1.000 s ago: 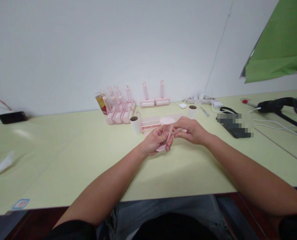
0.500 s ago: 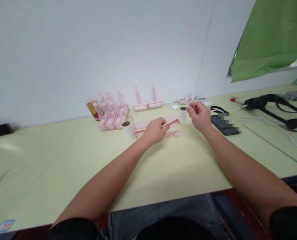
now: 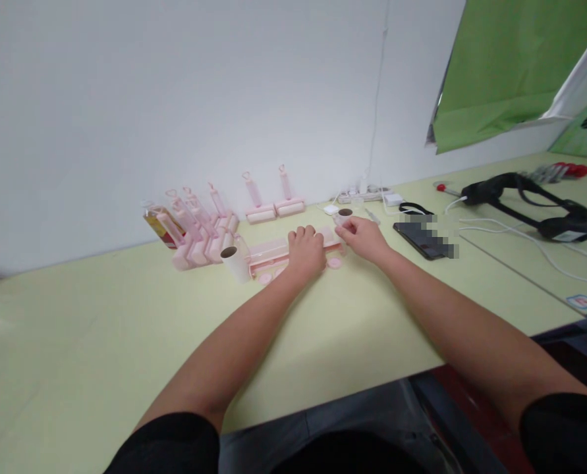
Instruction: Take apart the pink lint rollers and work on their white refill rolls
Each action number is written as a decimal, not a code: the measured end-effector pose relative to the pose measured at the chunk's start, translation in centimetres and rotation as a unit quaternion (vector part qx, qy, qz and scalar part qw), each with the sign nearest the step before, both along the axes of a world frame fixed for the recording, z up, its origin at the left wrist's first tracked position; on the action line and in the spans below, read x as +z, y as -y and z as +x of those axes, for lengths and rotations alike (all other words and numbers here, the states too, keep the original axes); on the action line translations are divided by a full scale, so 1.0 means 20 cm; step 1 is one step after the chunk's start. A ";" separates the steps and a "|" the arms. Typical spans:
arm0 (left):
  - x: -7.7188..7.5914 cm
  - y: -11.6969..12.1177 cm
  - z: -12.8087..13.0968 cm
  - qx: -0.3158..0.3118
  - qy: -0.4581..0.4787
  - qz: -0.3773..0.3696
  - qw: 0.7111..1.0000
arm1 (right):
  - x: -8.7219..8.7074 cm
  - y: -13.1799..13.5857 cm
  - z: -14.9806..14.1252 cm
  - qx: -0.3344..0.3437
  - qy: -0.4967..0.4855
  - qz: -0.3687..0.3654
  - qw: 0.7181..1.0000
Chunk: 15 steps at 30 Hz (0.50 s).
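Rests left hand (image 3: pixel 307 253) across long pink lint-roller casing parts (image 3: pixel 268 250), fingers loosely bent over them — cannot tell a firm hold from mere contact, with the palm side hidden. Keeps right hand (image 3: pixel 365 238) narrow, thumb and fingertips drawn together just in front of the right paper roll (image 3: pixel 345 213); cannot tell of anything small between the tips, nor of contact with the roll.

Shows a clear change from half a second ago: from tilting a casing part up to lying low over it with the left, and from hovering to the right of the roll to crowding in front of it with the right. Means, by the look of it, a turn from mid-air handling to parts down on the table (image 3: pixel 283 349) — seemingly still loose and unjoined.

Places the casing parts between the left paper roll (image 3: pixel 236 264) and the right one, with pink end discs (image 3: pixel 334 263) along the near side.

Farther out, includes a close bunch of standing lint rollers (image 3: pixel 209 237) at the left, beside a yellow-labelled bottle (image 3: pixel 159 224), and a pair of lint rollers (image 3: pixel 290 207) near the wall. Takes in a dark phone (image 3: pixel 419 238) and black headset (image 3: pixel 564 222) to the right.
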State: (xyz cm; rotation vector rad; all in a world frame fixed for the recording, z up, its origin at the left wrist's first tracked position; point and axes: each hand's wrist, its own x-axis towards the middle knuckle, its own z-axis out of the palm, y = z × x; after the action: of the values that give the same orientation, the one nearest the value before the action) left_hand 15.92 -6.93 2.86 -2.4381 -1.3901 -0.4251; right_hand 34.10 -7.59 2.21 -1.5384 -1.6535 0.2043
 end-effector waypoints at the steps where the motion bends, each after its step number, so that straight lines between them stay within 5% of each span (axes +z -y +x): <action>1: 0.00 0.00 0.00 -0.002 -0.003 0.003 1.000 | -0.01 0.00 -0.01 0.000 0.020 -0.017 1.000; 15: -0.06 -0.09 -0.03 -0.012 -0.021 -0.010 1.000 | -0.05 0.00 -0.04 0.007 0.034 -0.089 0.995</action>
State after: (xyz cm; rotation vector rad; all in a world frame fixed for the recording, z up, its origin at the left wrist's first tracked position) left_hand 15.34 -5.03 1.71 -2.4676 -1.3554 -0.3653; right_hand 33.37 -7.49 1.19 -1.6839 -1.7382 0.3173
